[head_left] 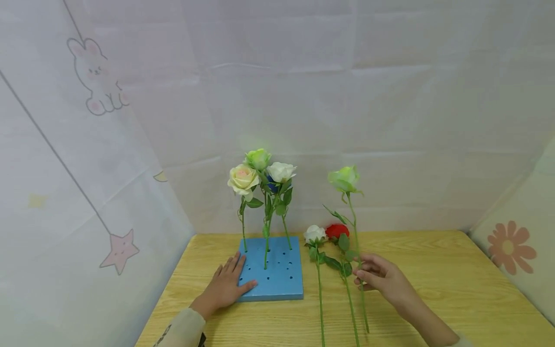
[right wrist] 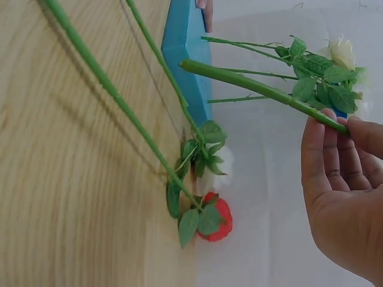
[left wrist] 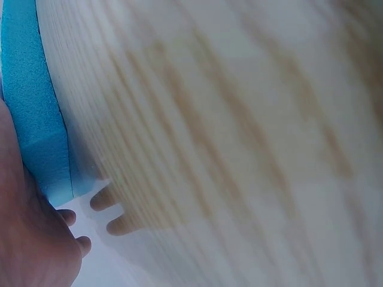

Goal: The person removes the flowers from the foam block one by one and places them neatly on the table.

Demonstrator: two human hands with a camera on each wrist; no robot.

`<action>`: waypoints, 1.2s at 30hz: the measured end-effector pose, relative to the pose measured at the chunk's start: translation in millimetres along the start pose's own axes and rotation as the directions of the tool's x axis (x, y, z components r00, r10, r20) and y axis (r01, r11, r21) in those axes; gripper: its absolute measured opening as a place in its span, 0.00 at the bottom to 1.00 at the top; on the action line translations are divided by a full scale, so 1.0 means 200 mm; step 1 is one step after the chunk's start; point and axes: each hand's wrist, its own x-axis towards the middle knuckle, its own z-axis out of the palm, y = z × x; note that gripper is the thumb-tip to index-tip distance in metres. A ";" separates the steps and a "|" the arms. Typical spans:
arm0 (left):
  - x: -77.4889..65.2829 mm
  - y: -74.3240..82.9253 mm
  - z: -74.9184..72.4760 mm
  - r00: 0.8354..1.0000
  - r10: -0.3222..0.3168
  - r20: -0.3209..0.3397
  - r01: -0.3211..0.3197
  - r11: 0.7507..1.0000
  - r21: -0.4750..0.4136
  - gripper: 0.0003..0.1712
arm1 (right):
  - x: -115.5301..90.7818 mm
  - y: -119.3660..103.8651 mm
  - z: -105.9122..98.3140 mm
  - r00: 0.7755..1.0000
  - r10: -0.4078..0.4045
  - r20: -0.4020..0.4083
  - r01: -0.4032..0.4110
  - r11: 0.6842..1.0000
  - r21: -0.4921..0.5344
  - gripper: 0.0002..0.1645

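Note:
My right hand pinches the stem of a pale green rose, its bloom held up high. In the right wrist view the cut end of that green stem points toward the blue foam board. My left hand rests on the left edge of the foam board, thumb on its top face and fingers along its side. Upright in the board's holes stand a cream rose, a green rose, a white rose and a blue flower, mostly hidden.
A white rose and a red rose lie on the wooden table between the board and my right hand, stems toward me. Small holes dot the board. A pale cloth backdrop rises behind the table.

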 end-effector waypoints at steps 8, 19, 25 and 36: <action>0.00 0.01 -0.01 1.000 0.004 -0.008 -0.004 1.000 0.001 0.58 | -0.06 0.06 -0.07 0.999 0.043 0.002 -0.043 0.999 -0.012 0.39; -0.01 0.01 -0.02 1.000 0.010 -0.007 -0.010 1.000 0.002 0.57 | -0.12 0.13 -0.12 0.989 0.142 -0.035 -0.144 0.989 -0.039 0.40; -0.01 0.01 -0.01 1.000 0.018 -0.013 -0.018 1.000 -0.010 0.57 | -0.15 0.18 -0.14 0.984 0.175 -0.018 -0.175 0.983 -0.050 0.41; -0.01 0.00 0.00 0.999 0.029 -0.036 -0.030 0.999 -0.020 0.56 | -0.18 0.29 -0.21 0.976 0.219 0.011 -0.219 0.975 -0.024 0.42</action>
